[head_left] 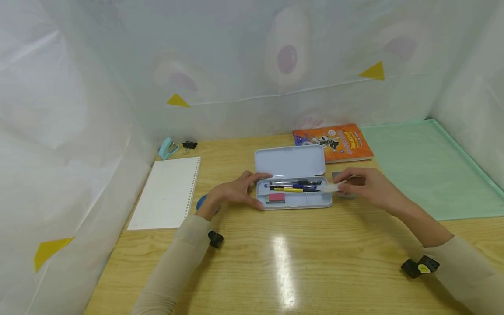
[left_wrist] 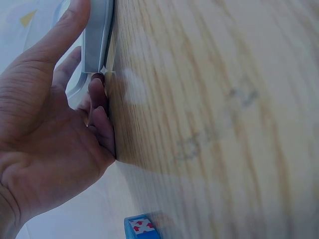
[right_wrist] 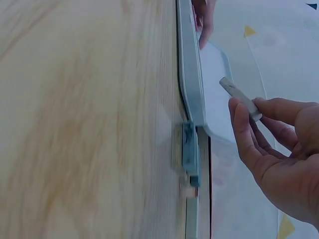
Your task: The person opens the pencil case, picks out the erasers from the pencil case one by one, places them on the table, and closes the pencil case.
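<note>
At the far left edge of the wooden table (head_left: 315, 271) you have a light blue stapler (head_left: 167, 148) with a black binder clip (head_left: 189, 145) just beside it, and nearer to you lies a white sheet of loose-leaf paper (head_left: 167, 192), its punched edge facing right. Just right of the paper, a blue object (head_left: 201, 202) sits half hidden behind your left wrist; the left wrist view shows a blue corner with red marks on it, too little to tell what it is. Your left hand (head_left: 236, 191) rests on the table against the left end of the open pencil case (head_left: 293, 181), thumb and fingers curled round that end and steadying it. The case lies at the middle of the table, its pale lid tipped back on the far side; in the tray lie several pens (head_left: 295, 185), one of them yellow, with a pink eraser (head_left: 276, 197) in the near left corner. Your right hand (head_left: 368, 186) hovers at the right end of the case, pinching a small white stick-like object (head_left: 332, 187) between thumb and fingertips, its free end reaching over the tray's right end. A small grey object (head_left: 337, 175) lies on the table just behind that hand. Farther back sits an orange book (head_left: 334, 142), touching the lid's right corner, and to the right a green mat (head_left: 425, 168) covers the table's far right part.
</note>
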A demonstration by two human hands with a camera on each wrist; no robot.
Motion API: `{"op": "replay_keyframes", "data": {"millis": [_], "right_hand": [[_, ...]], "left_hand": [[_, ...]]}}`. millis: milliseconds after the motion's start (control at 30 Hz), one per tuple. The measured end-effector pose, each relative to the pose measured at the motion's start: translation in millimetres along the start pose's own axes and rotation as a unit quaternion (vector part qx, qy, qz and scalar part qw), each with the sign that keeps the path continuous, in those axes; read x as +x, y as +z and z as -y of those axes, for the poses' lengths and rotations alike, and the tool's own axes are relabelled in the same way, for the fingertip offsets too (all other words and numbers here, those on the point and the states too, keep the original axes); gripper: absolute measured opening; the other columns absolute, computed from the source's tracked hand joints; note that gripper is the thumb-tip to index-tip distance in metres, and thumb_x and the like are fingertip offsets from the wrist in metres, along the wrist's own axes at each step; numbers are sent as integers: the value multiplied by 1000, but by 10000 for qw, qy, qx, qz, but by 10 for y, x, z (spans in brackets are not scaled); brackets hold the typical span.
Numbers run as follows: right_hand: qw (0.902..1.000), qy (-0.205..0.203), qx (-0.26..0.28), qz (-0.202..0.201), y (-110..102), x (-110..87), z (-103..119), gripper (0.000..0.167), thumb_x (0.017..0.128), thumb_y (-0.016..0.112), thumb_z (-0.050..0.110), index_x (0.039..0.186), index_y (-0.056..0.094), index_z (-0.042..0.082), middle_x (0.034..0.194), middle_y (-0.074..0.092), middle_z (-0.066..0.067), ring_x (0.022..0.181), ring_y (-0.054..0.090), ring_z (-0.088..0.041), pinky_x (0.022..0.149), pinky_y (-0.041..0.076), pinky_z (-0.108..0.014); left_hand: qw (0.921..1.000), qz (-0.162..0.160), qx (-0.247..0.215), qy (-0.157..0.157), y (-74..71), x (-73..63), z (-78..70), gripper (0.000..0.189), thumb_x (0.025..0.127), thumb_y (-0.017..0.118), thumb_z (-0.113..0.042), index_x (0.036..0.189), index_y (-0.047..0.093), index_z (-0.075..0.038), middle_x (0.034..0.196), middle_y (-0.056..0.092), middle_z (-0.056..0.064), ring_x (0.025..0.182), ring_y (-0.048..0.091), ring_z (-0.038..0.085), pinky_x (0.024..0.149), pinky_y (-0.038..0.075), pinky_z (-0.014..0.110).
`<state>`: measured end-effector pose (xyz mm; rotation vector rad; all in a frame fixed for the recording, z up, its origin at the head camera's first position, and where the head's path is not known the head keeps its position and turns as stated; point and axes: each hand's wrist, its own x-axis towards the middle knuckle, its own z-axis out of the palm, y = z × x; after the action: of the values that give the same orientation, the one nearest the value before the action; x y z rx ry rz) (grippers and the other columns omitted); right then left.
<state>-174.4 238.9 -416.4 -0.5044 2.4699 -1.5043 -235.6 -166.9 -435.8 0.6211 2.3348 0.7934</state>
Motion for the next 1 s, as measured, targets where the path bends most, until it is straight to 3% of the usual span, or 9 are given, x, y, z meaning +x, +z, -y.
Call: {"op": "replay_keyframes", "data": {"millis": [367, 533, 667, 1000], "right_hand": [[9974, 179, -511, -483, -407, -294, -261, 29, 102, 69, 16, 127, 69, 1, 113, 77, 1, 90, 75, -17, 77, 57, -24], [9926, 247, -1094, -458, -520, -356, -360, 21, 103, 67, 15, 120, 72, 4, 102, 78, -4, 88, 72, -8, 74, 53, -20], [9921, 407, -1141, -319, -554, -382, -399, 22, 105, 65, 15, 121, 72, 2, 101, 77, -7, 88, 71, -7, 73, 55, -25], [9825, 590, -1768, -53, -692, -439, -470, 29, 106, 63, 27, 128, 72, 12, 127, 70, -17, 99, 59, 13, 78, 49, -20]], "left_hand": [[10000, 5, 9, 22, 5, 3, -6, 93, 86, 86, -41, 160, 31, -47, 137, 36, 7, 119, 38, 25, 98, 36, 42], [10000, -2, -17, -8, 4, -4, -9, 93, 86, 86, -40, 161, 31, -46, 136, 36, 7, 117, 38, 25, 97, 37, 41], [10000, -15, -32, 26, 3, -11, -9, 93, 86, 86, -40, 161, 31, -45, 135, 36, 8, 117, 38, 25, 96, 37, 41], [10000, -13, -28, 52, -4, -23, -23, 93, 87, 86, -38, 161, 31, -44, 133, 36, 9, 118, 38, 25, 96, 37, 41]]}}
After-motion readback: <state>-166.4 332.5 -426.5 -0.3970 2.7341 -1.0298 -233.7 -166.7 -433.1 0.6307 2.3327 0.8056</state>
